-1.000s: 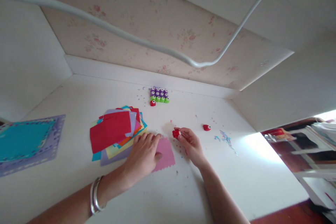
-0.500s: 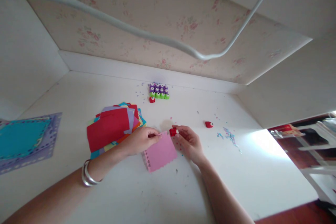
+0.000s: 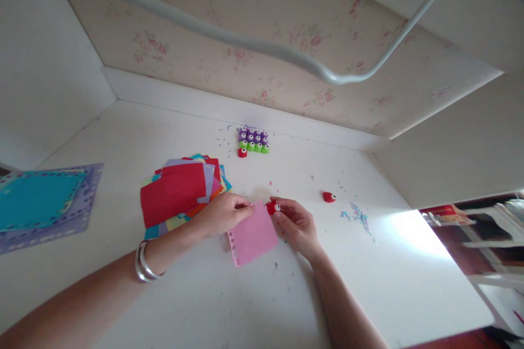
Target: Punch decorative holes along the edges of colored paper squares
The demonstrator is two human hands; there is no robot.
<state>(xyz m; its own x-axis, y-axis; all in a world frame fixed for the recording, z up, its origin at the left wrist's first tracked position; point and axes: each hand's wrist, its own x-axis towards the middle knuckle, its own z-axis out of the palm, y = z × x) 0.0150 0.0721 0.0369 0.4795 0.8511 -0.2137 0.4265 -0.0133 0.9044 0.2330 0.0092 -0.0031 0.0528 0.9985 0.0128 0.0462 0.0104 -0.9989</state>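
Note:
Between my hands is a square of pink paper [image 3: 254, 237], with punched shapes along its left edge. My left hand [image 3: 225, 211] pinches the paper's upper left part between thumb and fingers; a silver bangle is on that wrist. A small red craft punch [image 3: 273, 208] is gripped in my right hand [image 3: 295, 222], at the paper's upper right corner. Whether the paper's edge sits inside the punch is too small to tell. To the left, close behind my left hand, lies a pile of coloured paper sheets [image 3: 176, 188], red on top.
Purple and green punches [image 3: 254, 139] stand in rows near the wall, with a red punch [image 3: 242, 152] in front. Another red punch [image 3: 329, 197] lies at right, near scattered paper bits [image 3: 360, 218]. Blue and purple punched sheets [image 3: 41, 199] lie at far left. A white cable crosses above.
The red punch in my right hand has turned, so its white-and-black spot now shows. My left hand stays on the pink paper. The whole view has shifted slightly.

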